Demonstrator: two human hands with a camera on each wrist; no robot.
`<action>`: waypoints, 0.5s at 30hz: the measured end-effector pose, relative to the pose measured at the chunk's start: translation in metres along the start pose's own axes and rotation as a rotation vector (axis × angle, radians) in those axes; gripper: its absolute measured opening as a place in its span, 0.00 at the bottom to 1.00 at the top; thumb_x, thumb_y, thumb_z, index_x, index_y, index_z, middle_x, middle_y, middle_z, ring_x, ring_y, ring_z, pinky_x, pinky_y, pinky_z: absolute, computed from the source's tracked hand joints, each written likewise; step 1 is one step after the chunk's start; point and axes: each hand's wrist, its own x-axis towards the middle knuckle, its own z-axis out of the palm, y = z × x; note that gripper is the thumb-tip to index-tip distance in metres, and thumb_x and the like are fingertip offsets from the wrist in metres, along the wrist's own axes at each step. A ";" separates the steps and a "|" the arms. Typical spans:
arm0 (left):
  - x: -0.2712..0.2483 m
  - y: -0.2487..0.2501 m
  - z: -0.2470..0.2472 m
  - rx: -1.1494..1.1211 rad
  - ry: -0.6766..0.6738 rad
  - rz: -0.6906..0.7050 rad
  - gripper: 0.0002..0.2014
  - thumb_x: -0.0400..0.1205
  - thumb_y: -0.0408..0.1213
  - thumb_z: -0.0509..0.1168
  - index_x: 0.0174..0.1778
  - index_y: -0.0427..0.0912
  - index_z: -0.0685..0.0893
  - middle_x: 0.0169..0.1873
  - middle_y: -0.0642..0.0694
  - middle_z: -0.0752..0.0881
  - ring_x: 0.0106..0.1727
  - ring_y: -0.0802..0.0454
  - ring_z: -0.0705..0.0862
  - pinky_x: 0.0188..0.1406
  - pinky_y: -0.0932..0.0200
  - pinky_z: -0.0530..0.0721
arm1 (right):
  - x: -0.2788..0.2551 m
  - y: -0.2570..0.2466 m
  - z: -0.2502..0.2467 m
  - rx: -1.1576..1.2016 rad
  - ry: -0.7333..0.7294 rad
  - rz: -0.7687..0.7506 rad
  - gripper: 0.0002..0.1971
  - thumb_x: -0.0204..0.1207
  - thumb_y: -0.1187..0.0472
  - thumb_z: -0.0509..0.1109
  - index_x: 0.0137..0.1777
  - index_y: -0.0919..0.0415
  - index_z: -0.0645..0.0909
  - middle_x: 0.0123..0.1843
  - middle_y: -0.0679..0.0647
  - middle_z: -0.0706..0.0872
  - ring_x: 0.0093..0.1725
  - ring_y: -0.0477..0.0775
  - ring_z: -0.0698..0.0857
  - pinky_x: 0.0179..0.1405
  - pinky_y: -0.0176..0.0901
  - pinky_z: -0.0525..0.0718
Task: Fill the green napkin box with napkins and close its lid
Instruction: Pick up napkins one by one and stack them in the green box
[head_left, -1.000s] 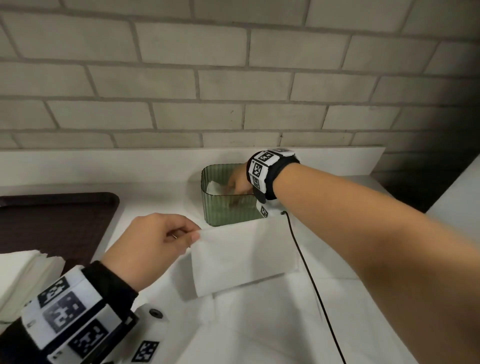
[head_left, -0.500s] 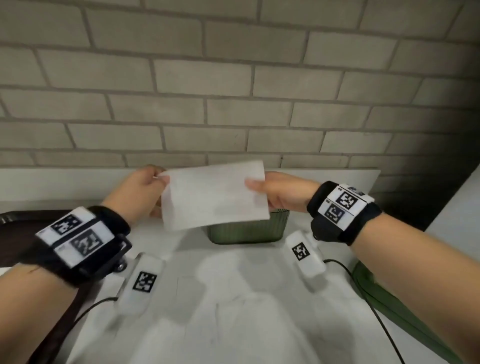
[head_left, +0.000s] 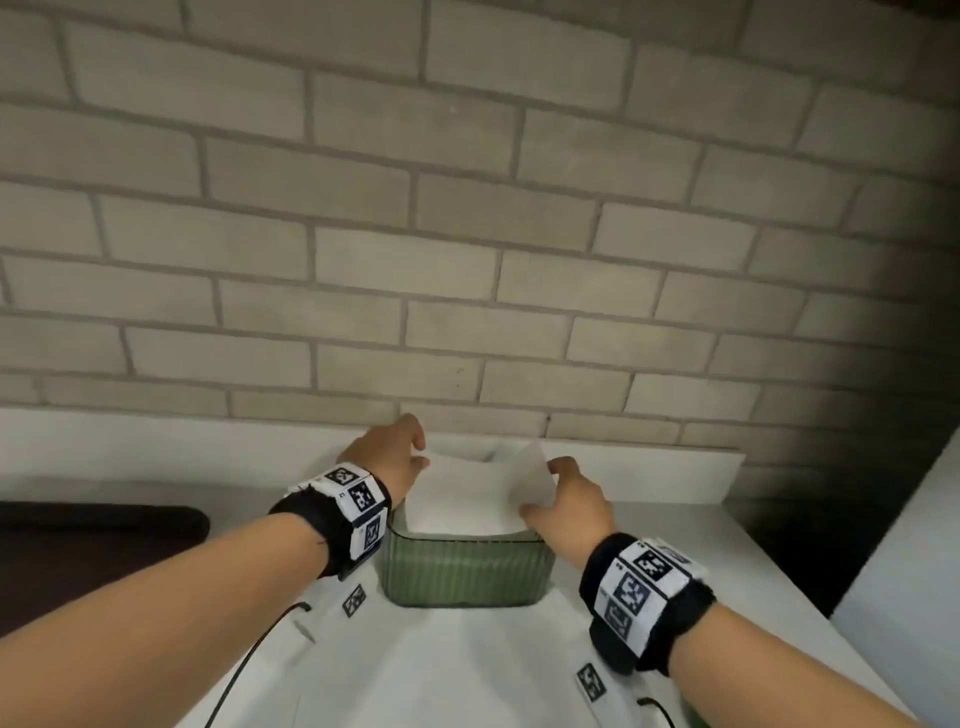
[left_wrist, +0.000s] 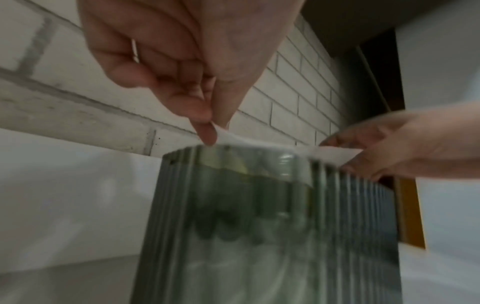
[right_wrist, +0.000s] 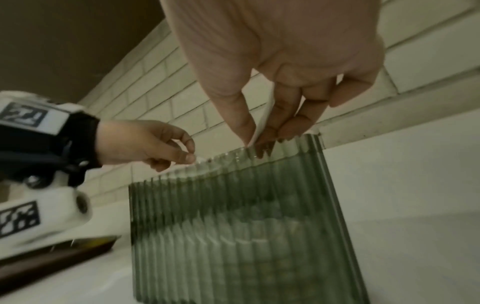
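Observation:
The green ribbed napkin box (head_left: 465, 574) stands on the white counter near the brick wall, its top open. A white napkin (head_left: 475, 491) hangs over the box's mouth, its lower edge down inside the rim. My left hand (head_left: 387, 460) pinches the napkin's left edge between thumb and fingertip, shown close in the left wrist view as hand (left_wrist: 207, 125) on napkin (left_wrist: 228, 137) just above the box (left_wrist: 259, 226). My right hand (head_left: 563, 501) pinches the right edge; the right wrist view has that hand (right_wrist: 255, 135) at the box (right_wrist: 233, 216) rim. The lid is not clearly visible.
A dark brown tray (head_left: 93, 551) lies at the left on the counter (head_left: 467, 670). A low white ledge (head_left: 649, 473) runs along the brick wall behind the box. A dark gap (head_left: 810, 545) opens at the right, beside a white panel. A green sliver (head_left: 693, 719) shows at the bottom right edge.
The right hand left the box and took the napkin's right edge. Both hands lifted the napkin and then lowered it onto the box's mouth. The camera tilted upward.

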 end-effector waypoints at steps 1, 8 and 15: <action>0.001 -0.002 0.002 0.102 -0.024 0.006 0.06 0.84 0.46 0.60 0.52 0.50 0.75 0.47 0.49 0.86 0.48 0.47 0.86 0.51 0.56 0.81 | -0.001 0.000 0.002 -0.098 -0.008 -0.026 0.25 0.73 0.57 0.68 0.68 0.54 0.65 0.54 0.51 0.86 0.56 0.57 0.84 0.59 0.45 0.73; 0.013 -0.002 0.008 0.484 -0.124 0.043 0.09 0.83 0.44 0.60 0.56 0.52 0.82 0.55 0.53 0.86 0.60 0.51 0.82 0.66 0.52 0.65 | -0.004 -0.005 0.011 -0.394 -0.036 -0.118 0.27 0.74 0.57 0.60 0.74 0.56 0.60 0.54 0.52 0.84 0.58 0.57 0.80 0.57 0.49 0.64; 0.005 0.011 0.007 0.586 -0.156 0.105 0.14 0.82 0.48 0.61 0.60 0.47 0.80 0.58 0.46 0.80 0.61 0.45 0.80 0.64 0.51 0.67 | -0.026 -0.010 0.004 -0.596 0.088 -0.265 0.22 0.75 0.59 0.57 0.70 0.54 0.71 0.65 0.53 0.73 0.63 0.57 0.73 0.63 0.51 0.65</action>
